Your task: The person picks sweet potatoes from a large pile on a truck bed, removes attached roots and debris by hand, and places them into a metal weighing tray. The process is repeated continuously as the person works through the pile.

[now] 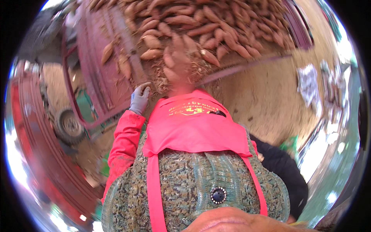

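My left hand, in a grey glove with soiled fingertips, is at the near edge of a cart's load bed, beside a purple-red metal side panel. Its fingers are curled; whether they grip the edge cannot be told. A small grey patch at the right of my pink apron may be my gloved right hand, mostly hidden. Ahead lies a large heap of sweet potatoes, with dry roots and soil at its near side. A reddish blur covers part of the nearest ones.
Loose sweet potatoes lie on the side panel. A wheel and another red metal vehicle side are at the left. A purple panel bounds the heap at right. Someone in dark clothing is close on the right; white sheeting lies beyond.
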Available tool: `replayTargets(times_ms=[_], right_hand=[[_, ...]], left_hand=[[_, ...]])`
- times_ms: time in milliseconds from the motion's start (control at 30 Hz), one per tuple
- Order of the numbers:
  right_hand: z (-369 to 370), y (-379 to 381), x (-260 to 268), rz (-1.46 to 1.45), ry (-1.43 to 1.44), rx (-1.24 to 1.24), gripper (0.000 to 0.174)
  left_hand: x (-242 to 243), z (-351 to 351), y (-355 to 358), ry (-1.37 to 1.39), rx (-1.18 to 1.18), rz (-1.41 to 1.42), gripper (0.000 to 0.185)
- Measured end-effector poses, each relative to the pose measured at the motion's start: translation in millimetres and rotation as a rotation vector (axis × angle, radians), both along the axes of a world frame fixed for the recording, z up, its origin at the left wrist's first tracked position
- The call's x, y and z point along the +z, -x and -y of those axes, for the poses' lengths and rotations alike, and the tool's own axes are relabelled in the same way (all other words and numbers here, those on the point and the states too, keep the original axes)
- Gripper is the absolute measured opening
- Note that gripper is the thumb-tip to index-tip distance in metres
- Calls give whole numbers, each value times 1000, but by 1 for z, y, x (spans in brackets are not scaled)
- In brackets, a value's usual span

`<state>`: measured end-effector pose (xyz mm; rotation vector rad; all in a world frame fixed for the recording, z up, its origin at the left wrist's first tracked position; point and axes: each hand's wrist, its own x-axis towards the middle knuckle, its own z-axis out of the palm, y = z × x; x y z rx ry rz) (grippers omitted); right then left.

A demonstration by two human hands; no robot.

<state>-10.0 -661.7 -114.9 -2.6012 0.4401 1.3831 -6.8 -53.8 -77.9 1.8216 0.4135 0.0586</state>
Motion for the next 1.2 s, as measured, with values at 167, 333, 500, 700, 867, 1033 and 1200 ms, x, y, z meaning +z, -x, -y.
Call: replayTargets(times_ms=[167,333,500,700,867,1033,1200], right_hand=[[-78,-177,36,239,-220,188,34],[-212,-309,89,522,-480,621,38],[-366,-340,111,496,-791,932,30],[-528,-301,63,699,-674,1353,28],[-575,-276,18,756,-372,1410,33],[-536,-304,51,285,-1206,408,63],[-495,-276,116,-515,-1683,-282,84]], left_hand=[[-12,26,73,92,439,-59,23],[-9,103,137,292,752,-171,22],[-1,181,177,405,976,-72,24],[-1,195,220,537,1085,-277,27],[9,132,228,509,1100,-230,29],[39,31,217,454,978,-135,31],[59,-44,119,777,657,76,39]])
